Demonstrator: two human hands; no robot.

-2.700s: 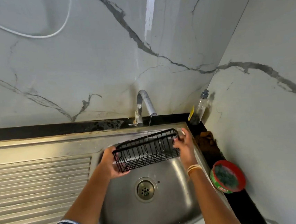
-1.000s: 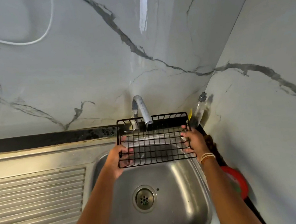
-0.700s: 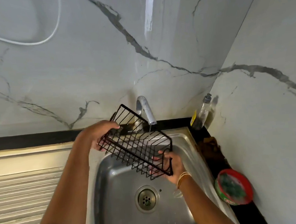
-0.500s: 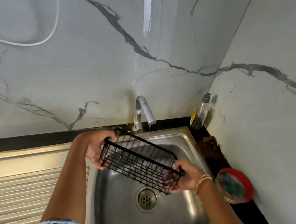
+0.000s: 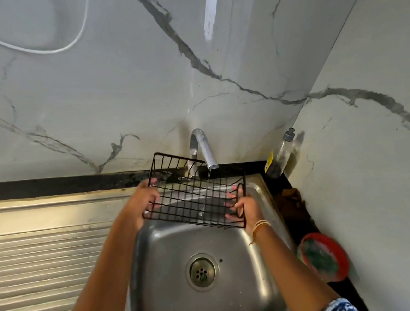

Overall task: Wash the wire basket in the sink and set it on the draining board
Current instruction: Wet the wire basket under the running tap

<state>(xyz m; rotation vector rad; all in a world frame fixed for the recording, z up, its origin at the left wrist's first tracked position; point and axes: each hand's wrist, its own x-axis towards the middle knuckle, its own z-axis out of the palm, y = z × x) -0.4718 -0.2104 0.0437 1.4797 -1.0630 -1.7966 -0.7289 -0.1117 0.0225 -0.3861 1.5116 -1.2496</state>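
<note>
1. The fingers [image 5: 229, 195] of the right hand [image 5: 247, 207] were curled through the mesh at the right end of the wire basket [image 5: 195, 194], gripping that end wall.
2. The left hand [image 5: 140, 201] gripped the left end of the basket; its fingertips showed through the grid from behind.
3. The wire basket was black, rectangular, built of a thin-rod grid with low walls on all sides. It was held in the air over the far part of the sink [image 5: 237, 290], tilted so its base grid faced the camera, left end higher than the right. It touched neither the sink nor the draining board [image 5: 41, 259].
4. The tap [image 5: 203, 150] stood behind and above the basket. A thin stream of water [image 5: 208, 175] fell from the spout onto the basket's upper edge.
5. The sink was a stainless-steel bowl with a round drain strainer [image 5: 202, 272] at its centre, well below the basket.
6. The ribbed draining board lay to the left of the sink, joined to it.
7. On the dark tabletop [image 5: 303, 228] right of the sink:
   - a clear pump bottle [image 5: 282, 153] with a yellow label stood in the wall corner;
   - a red tub [image 5: 322, 256] held a green scrubber [image 5: 320, 259];
   - a brown clump [image 5: 291, 194] lay between them; its nature could not be determined.
8. A white cable [image 5: 38, 49] hung across the marble wall [image 5: 118, 93].
</note>
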